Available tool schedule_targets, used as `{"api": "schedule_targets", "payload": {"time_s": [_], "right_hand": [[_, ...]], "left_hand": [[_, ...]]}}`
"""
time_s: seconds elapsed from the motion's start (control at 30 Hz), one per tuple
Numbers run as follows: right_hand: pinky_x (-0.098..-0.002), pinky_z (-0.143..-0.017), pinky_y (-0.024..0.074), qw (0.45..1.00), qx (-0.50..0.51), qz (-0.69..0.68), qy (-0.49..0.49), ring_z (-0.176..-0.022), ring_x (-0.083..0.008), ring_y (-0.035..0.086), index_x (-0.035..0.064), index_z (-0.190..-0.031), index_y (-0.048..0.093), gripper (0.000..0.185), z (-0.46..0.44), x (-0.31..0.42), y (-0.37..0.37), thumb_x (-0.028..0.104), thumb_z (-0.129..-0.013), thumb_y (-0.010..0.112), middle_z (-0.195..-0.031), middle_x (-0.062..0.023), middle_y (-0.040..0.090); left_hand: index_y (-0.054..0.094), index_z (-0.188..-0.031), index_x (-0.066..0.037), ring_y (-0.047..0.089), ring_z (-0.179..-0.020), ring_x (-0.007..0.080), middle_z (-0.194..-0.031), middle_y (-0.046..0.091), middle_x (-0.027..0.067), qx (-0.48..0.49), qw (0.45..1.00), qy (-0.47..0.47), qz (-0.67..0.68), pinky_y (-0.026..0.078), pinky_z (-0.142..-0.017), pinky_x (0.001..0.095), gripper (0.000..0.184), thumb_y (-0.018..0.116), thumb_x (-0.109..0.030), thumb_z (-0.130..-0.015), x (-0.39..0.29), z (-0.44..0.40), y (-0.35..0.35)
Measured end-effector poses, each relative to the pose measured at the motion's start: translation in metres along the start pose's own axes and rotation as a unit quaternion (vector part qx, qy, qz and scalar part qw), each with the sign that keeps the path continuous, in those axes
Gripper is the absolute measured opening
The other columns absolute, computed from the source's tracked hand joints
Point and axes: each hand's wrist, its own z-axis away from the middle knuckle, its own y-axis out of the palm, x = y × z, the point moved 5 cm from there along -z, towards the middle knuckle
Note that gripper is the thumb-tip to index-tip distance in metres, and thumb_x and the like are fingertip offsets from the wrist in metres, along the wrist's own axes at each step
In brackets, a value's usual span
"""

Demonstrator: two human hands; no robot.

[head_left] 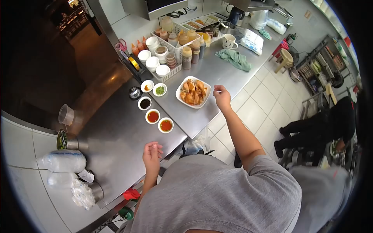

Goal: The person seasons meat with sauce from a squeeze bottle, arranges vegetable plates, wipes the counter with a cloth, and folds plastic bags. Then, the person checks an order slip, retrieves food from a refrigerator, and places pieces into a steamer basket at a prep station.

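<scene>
A square white bowl point(193, 92) of glazed, orange-brown chicken pieces rests on the steel counter. Just right of it is my right hand point(221, 96), fingers curled together and apart from the bowl; whether anything small is between them I cannot make out. My left hand point(152, 152) hovers over the counter's near edge with its fingers loosely bent and nothing in it. Above it are two small cups of red-orange sauce point(166, 125) point(152, 116). Beyond them stand a cup of dark sauce point(144, 103), a cup of chopped greens point(159, 89) and a cup of pale and brown contents point(147, 86).
White baskets point(169, 76) hold stacked cups and squeeze bottles. A call bell point(135, 93), mug point(229, 41) and green cloth point(234, 59) lie on the counter. Plastic bags point(64, 160) are at the left. Another person in dark clothes point(311, 130) stands at the right, someone in grey point(316, 190) below.
</scene>
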Motion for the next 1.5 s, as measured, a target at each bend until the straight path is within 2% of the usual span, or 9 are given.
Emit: {"api": "schedule_targets", "payload": {"time_s": [0.3, 0.4, 0.67, 0.9, 1.03, 1.1, 1.17, 1.27, 1.5], "right_hand": [[-0.0265, -0.067, 0.0482, 0.995, 0.095, -0.005, -0.001, -0.073, -0.0134, 0.06, -0.0004, -0.108, 0.061, 0.029, -0.064, -0.024, -0.008, 0.004, -0.08, 0.057, -0.091, -0.006, 0.064], [-0.033, -0.076, 0.0483, 0.993, 0.107, -0.052, 0.018, -0.082, -0.0218, 0.061, 0.0024, -0.113, 0.059, 0.037, -0.109, -0.003, -0.011, 0.012, -0.077, 0.064, -0.098, -0.0085, 0.065], [-0.0388, -0.096, 0.0426, 0.968, 0.167, -0.028, -0.184, -0.112, -0.0329, 0.055, -0.0022, -0.129, 0.045, 0.071, -0.277, 0.026, 0.082, 0.006, -0.065, 0.075, -0.124, -0.0213, 0.055], [-0.0338, -0.091, 0.043, 0.91, 0.29, -0.265, -0.135, -0.103, -0.0231, 0.057, 0.0002, -0.122, 0.044, 0.062, -0.293, 0.0, 0.113, 0.009, -0.069, 0.075, -0.112, -0.0139, 0.058], [-0.0362, -0.089, 0.043, 0.912, 0.307, -0.133, -0.238, -0.099, -0.0261, 0.057, 0.0068, -0.121, 0.049, 0.061, -0.261, 0.028, 0.043, 0.012, -0.066, 0.074, -0.108, -0.0128, 0.058], [-0.0391, -0.086, 0.0411, 0.798, 0.413, 0.06, -0.435, -0.095, -0.0285, 0.055, 0.0143, -0.118, 0.056, 0.059, -0.226, 0.061, 0.022, 0.015, -0.062, 0.073, -0.103, -0.011, 0.057], [-0.0407, -0.084, 0.0381, 0.758, 0.417, 0.114, -0.489, -0.096, -0.0276, 0.052, 0.0192, -0.118, 0.059, 0.059, -0.203, 0.083, 0.01, 0.014, -0.061, 0.072, -0.099, -0.0088, 0.056], [-0.0393, -0.084, 0.0359, 0.603, 0.432, 0.227, -0.631, -0.1, -0.0247, 0.05, 0.0181, -0.116, 0.061, 0.048, -0.169, 0.103, 0.016, 0.013, -0.069, 0.067, -0.096, -0.0074, 0.056], [-0.0367, -0.085, 0.0351, 0.532, 0.363, 0.254, -0.721, -0.102, -0.022, 0.05, 0.0129, -0.102, 0.065, 0.024, -0.135, 0.147, 0.062, 0.011, -0.08, 0.055, -0.094, -0.0057, 0.058]], "left_hand": [[0.054, -0.105, -0.004, 0.056, -0.069, 0.0081, -0.088, 0.064, 0.006, 0.015, 0.999, -0.042, -0.005, 0.042, -0.055, 0.0201, 0.02, 0.048, -0.021, -0.098, -0.001, -0.036, 0.053], [0.055, -0.105, -0.004, 0.055, -0.069, 0.0076, -0.089, 0.064, 0.0053, 0.021, 0.997, -0.037, -0.07, 0.042, -0.057, 0.0204, 0.019, 0.049, -0.021, -0.098, -0.013, -0.064, 0.066], [0.053, -0.111, -0.004, 0.056, -0.077, 0.0093, -0.095, 0.06, 0.0031, -0.175, 0.982, -0.037, -0.067, 0.045, -0.06, 0.0213, 0.03, 0.055, -0.029, -0.095, -0.008, -0.114, 0.168], [0.05, -0.118, -0.005, 0.053, -0.094, 0.0129, -0.113, 0.052, 0.0036, -0.341, 0.928, -0.145, 0.051, 0.047, -0.072, 0.0306, 0.037, 0.053, -0.034, -0.094, 0.025, -0.087, 0.231], [0.051, -0.116, -0.006, 0.053, -0.094, 0.0128, -0.112, 0.052, 0.003, -0.404, 0.902, -0.143, 0.046, 0.046, -0.073, 0.0301, 0.035, 0.054, -0.033, -0.094, 0.024, -0.067, 0.229], [0.051, -0.116, -0.006, 0.053, -0.094, 0.0127, -0.111, 0.053, 0.0025, -0.418, 0.896, -0.142, 0.045, 0.046, -0.074, 0.0299, 0.034, 0.054, -0.032, -0.094, 0.025, -0.063, 0.23], [0.052, -0.116, -0.007, 0.053, -0.094, 0.0127, -0.11, 0.054, 0.002, -0.431, 0.885, -0.148, 0.094, 0.045, -0.075, 0.0296, 0.033, 0.054, -0.031, -0.093, 0.03, -0.065, 0.234], [0.052, -0.116, -0.007, 0.055, -0.094, 0.0134, -0.11, 0.055, 0.0034, -0.432, 0.883, -0.132, 0.125, 0.046, -0.075, 0.0298, 0.033, 0.054, -0.031, -0.093, 0.024, -0.076, 0.241], [0.052, -0.115, -0.007, 0.056, -0.095, 0.0144, -0.11, 0.057, 0.0047, -0.409, 0.897, -0.097, 0.135, 0.046, -0.076, 0.0303, 0.03, 0.054, -0.027, -0.093, 0.005, -0.081, 0.234]]}}
